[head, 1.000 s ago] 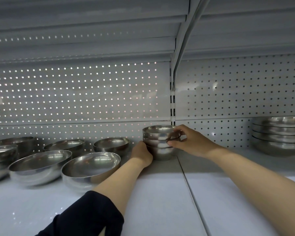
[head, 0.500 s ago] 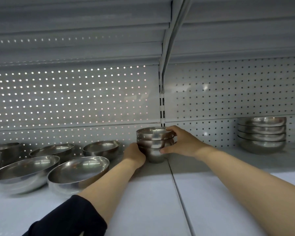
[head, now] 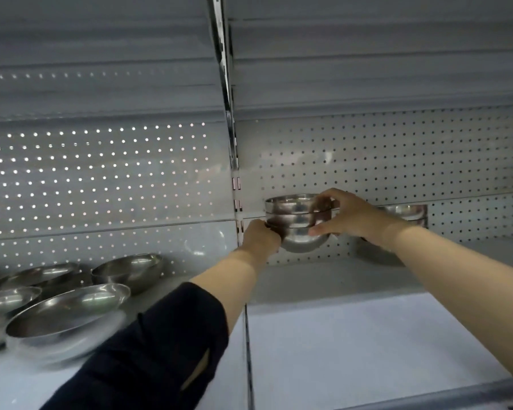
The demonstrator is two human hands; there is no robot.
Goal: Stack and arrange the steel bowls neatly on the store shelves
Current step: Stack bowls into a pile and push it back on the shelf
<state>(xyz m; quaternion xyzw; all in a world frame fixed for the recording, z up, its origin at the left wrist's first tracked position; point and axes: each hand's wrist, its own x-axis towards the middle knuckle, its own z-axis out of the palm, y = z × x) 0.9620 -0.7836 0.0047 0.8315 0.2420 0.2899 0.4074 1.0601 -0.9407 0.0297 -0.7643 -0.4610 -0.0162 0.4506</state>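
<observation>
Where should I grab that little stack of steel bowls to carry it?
Hold the stack of steel bowls from both sides, as the left hand and right hand do here: fingers under the bottom bowl's rounded belly, thumb near a rim. The nested rims could slip apart if only the top is lifted.

And the stack of small steel bowls (head: pixel 296 223) is up off the white shelf (head: pixel 367 335) now, where a moment ago it sat on the shelf at the seam by the upright post! Both hands have carried it rightward, past the post and in front of the right-hand pegboard panel. The left hand (head: pixel 261 236) grips the lower left side; the right hand (head: pixel 347 216) wraps the top rim. The right arm now hides much of the far stack of wider bowls (head: pixel 409 213).
</observation>
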